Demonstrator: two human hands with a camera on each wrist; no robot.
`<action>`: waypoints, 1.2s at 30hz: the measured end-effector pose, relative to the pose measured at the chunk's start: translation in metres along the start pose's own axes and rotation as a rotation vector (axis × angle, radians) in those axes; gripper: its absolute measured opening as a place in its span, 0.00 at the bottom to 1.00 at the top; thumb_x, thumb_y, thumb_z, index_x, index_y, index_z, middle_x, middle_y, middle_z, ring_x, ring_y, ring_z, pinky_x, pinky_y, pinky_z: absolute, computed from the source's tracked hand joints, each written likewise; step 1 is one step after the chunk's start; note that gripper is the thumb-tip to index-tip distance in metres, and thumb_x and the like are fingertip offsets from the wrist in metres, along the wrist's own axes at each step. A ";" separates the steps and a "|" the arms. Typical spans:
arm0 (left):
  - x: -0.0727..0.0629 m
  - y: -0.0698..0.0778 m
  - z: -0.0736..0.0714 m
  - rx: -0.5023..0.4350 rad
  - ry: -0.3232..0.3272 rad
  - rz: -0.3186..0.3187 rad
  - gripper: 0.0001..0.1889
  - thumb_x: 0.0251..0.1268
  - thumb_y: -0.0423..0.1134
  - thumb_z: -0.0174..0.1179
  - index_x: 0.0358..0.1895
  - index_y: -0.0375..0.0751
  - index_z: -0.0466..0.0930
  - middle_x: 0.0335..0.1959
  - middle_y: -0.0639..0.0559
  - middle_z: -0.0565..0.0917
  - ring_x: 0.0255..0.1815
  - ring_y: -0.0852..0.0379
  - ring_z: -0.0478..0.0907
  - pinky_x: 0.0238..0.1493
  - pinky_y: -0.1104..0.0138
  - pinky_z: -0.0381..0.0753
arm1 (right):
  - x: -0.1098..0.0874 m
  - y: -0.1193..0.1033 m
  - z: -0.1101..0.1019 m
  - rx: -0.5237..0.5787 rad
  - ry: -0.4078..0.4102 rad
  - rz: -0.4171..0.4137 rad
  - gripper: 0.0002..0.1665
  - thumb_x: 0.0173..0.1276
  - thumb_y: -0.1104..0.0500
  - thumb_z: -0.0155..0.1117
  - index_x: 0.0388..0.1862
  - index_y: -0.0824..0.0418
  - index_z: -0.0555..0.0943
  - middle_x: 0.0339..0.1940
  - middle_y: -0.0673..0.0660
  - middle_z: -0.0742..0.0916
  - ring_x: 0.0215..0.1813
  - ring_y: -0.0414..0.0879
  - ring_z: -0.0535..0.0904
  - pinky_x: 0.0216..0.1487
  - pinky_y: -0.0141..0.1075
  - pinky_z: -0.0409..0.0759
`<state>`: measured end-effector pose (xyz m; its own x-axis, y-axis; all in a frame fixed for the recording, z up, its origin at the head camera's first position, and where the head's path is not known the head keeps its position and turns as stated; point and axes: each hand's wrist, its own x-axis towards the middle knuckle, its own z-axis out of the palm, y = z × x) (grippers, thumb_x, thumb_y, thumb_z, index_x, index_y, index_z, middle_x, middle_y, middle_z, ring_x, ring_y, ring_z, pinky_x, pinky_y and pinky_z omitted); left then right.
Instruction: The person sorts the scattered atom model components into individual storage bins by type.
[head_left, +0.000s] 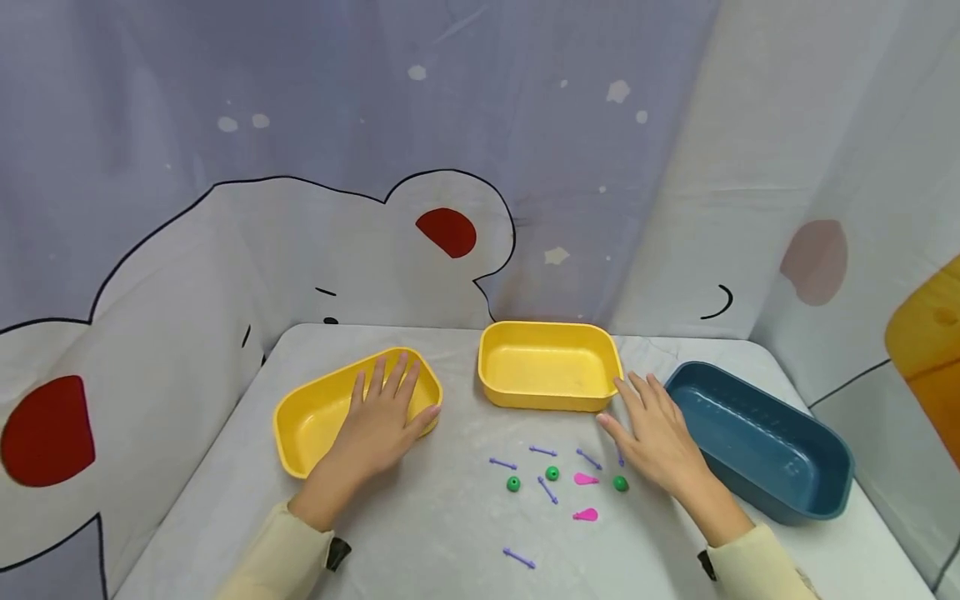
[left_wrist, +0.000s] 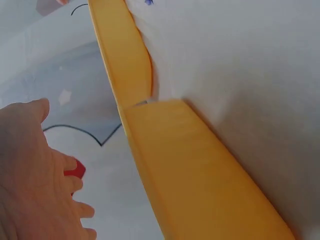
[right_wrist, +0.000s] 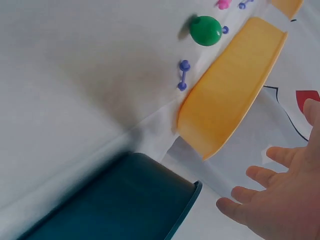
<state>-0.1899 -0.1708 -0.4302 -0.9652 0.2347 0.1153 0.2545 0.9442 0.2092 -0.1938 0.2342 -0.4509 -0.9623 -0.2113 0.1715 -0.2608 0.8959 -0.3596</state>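
My left hand (head_left: 381, 425) hovers with spread, straight fingers over the right part of a yellow tray (head_left: 303, 425); it holds nothing. Between a second yellow tray (head_left: 551, 400) and a dark blue tray (head_left: 757, 442) is my right hand (head_left: 660, 433), its fingers also spread and holding nothing. On the white cloth between the hands lie several small purple rods (head_left: 519, 558) with knobbed ends, green beads (head_left: 513, 483) and two pink drop-shaped pieces (head_left: 586, 515). One purple rod is partly hidden by the right hand. The right wrist view shows a green bead (right_wrist: 205, 31) near the yellow tray's side.
A white cloth (head_left: 435, 533) covers the table. Behind it hangs a printed curtain (head_left: 337, 108) in grey-violet and white, touching the table's back edge. The blue tray stands at the right edge, tilted in angle, and the left yellow tray stands near the left edge.
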 end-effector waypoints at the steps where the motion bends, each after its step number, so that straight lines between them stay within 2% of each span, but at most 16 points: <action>1: -0.002 -0.003 0.000 -0.003 -0.003 -0.004 0.44 0.76 0.69 0.37 0.82 0.40 0.48 0.84 0.43 0.45 0.83 0.35 0.36 0.78 0.38 0.32 | -0.002 0.001 0.000 0.000 0.000 0.003 0.46 0.76 0.34 0.52 0.81 0.61 0.59 0.81 0.67 0.60 0.82 0.67 0.45 0.74 0.71 0.47; 6: -0.011 -0.018 -0.002 -0.002 -0.002 -0.021 0.45 0.76 0.70 0.35 0.82 0.40 0.47 0.84 0.41 0.45 0.83 0.35 0.34 0.78 0.37 0.33 | -0.012 0.006 -0.002 0.002 0.007 0.002 0.47 0.76 0.32 0.50 0.80 0.61 0.61 0.79 0.67 0.62 0.80 0.68 0.50 0.73 0.71 0.52; 12: -0.022 -0.033 -0.009 -0.031 0.006 -0.034 0.46 0.76 0.70 0.37 0.82 0.39 0.46 0.84 0.39 0.43 0.83 0.34 0.32 0.77 0.35 0.33 | -0.022 0.009 -0.001 0.012 0.027 -0.030 0.41 0.77 0.37 0.53 0.77 0.61 0.65 0.77 0.66 0.65 0.77 0.66 0.56 0.69 0.70 0.62; 16: -0.028 -0.044 -0.011 -0.043 0.006 -0.047 0.46 0.75 0.70 0.38 0.83 0.40 0.45 0.84 0.39 0.42 0.83 0.34 0.31 0.77 0.36 0.32 | -0.029 0.013 0.001 0.051 0.023 -0.034 0.38 0.77 0.39 0.55 0.76 0.61 0.67 0.76 0.66 0.67 0.75 0.64 0.58 0.66 0.69 0.66; 26: -0.044 -0.072 -0.010 -0.067 0.017 -0.079 0.46 0.77 0.67 0.41 0.82 0.36 0.45 0.83 0.36 0.41 0.82 0.30 0.32 0.75 0.33 0.30 | -0.046 0.022 0.009 0.143 0.066 -0.045 0.30 0.74 0.48 0.64 0.70 0.60 0.76 0.61 0.63 0.76 0.63 0.59 0.69 0.60 0.60 0.73; 29: -0.049 -0.080 -0.009 -0.077 0.012 -0.097 0.46 0.77 0.67 0.40 0.82 0.35 0.44 0.83 0.35 0.41 0.81 0.28 0.32 0.74 0.32 0.29 | -0.050 0.024 0.012 0.153 0.059 -0.017 0.30 0.73 0.46 0.65 0.69 0.58 0.77 0.58 0.60 0.77 0.59 0.55 0.72 0.55 0.55 0.75; 31: -0.052 -0.084 -0.008 -0.087 0.007 -0.109 0.46 0.77 0.67 0.40 0.82 0.34 0.44 0.83 0.34 0.41 0.81 0.28 0.31 0.74 0.32 0.27 | -0.052 0.025 0.013 0.173 0.045 0.001 0.29 0.73 0.46 0.65 0.68 0.56 0.78 0.55 0.58 0.78 0.52 0.51 0.73 0.50 0.47 0.76; 36: -0.057 -0.095 -0.005 -0.107 0.006 -0.127 0.46 0.78 0.66 0.41 0.81 0.32 0.44 0.82 0.32 0.42 0.81 0.27 0.31 0.73 0.32 0.25 | -0.056 0.030 0.018 0.253 -0.001 0.029 0.27 0.71 0.46 0.68 0.65 0.52 0.81 0.45 0.53 0.77 0.39 0.42 0.71 0.35 0.31 0.71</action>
<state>-0.1588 -0.2750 -0.4520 -0.9897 0.1136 0.0867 0.1359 0.9361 0.3245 -0.1493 0.2658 -0.4883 -0.9696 -0.1875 0.1572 -0.2443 0.7752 -0.5826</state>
